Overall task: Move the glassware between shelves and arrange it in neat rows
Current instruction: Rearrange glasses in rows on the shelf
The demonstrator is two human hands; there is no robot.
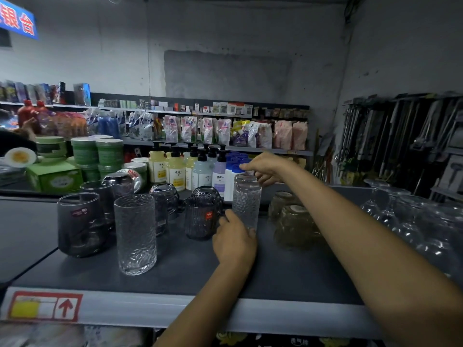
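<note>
Dark grey shop shelf (pixel 275 279) carries mixed glassware (pixel 80 224). Mid-shelf stands a tall textured tumbler (pixel 246 204); the left hand (pixel 234 242) grips its base, the right hand (pixel 263 169) seems to pinch its rim. Rigid, brittle, probably slick: hold low around the body, not the thin rim.
</note>
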